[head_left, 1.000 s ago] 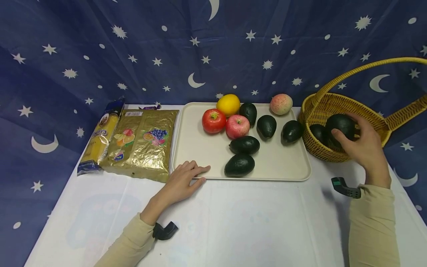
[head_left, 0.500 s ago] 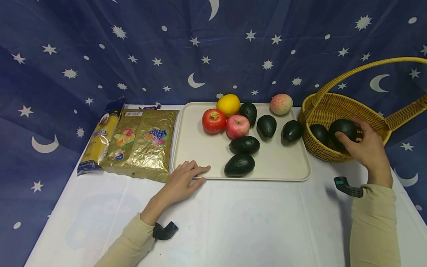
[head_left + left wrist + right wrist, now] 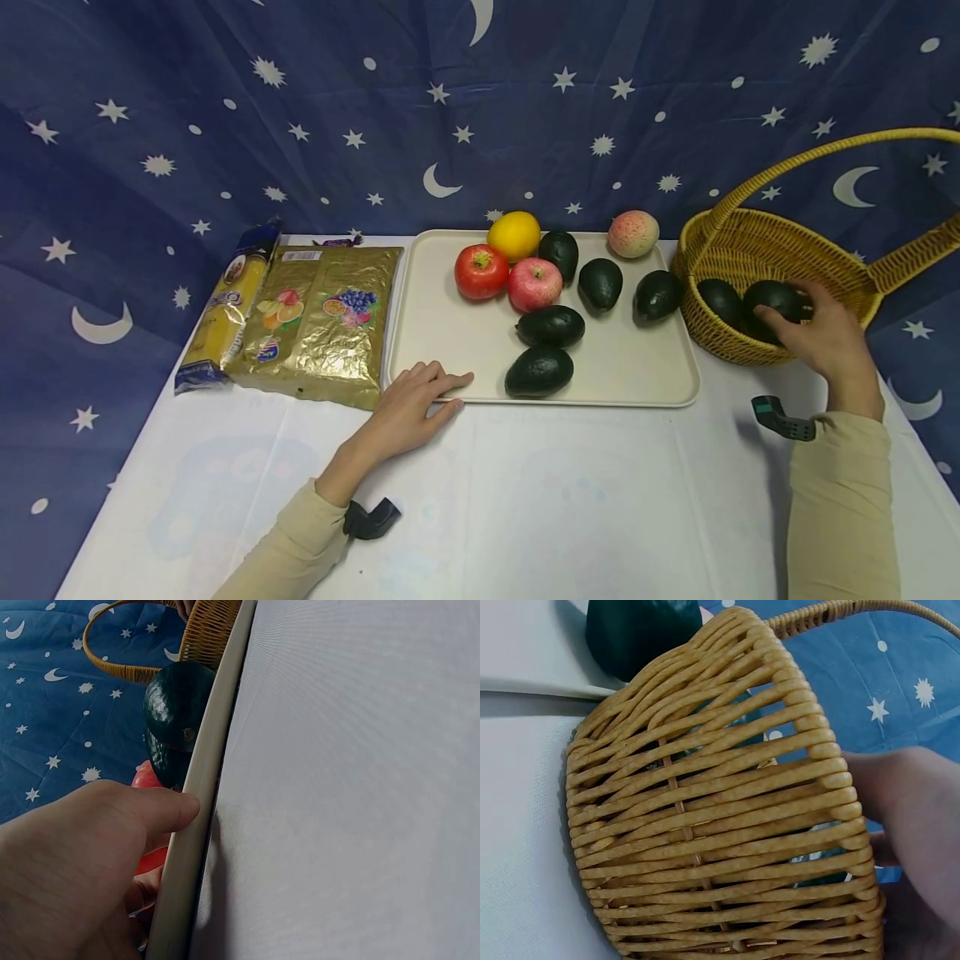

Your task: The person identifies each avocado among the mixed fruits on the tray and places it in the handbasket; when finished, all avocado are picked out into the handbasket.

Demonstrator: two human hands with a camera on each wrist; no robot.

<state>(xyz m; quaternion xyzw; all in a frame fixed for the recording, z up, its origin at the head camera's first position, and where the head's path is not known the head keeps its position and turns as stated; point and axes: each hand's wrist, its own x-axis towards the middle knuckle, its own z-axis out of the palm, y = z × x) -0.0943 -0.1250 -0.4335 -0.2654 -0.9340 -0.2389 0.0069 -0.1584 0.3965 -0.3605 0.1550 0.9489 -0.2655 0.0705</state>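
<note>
My right hand (image 3: 828, 335) reaches over the near rim of the wicker basket (image 3: 738, 357) and grips a dark green avocado (image 3: 772, 302), thumb on its near side. Beside it inside the basket lies another avocado (image 3: 720, 302). The right wrist view shows the basket weave (image 3: 720, 817) up close, hiding most of the held avocado. My left hand (image 3: 412, 408) rests on the near left edge of the cream tray (image 3: 622, 387). In the left wrist view, its thumb lies on the tray rim (image 3: 196, 802), while the other fingers are partly hidden behind the rim.
On the tray are several avocados (image 3: 538, 372), a red pomegranate-like fruit (image 3: 481, 272), a pink apple (image 3: 534, 285), a yellow lemon (image 3: 513, 237) and a peach (image 3: 633, 234). Left of it lie a gold candy bag (image 3: 315, 321) and a yellow-blue packet (image 3: 225, 312).
My right hand has lowered the avocado in the basket, shifting slightly right and toward the near side, and it now sits beside the other one. My left hand has stayed still.
</note>
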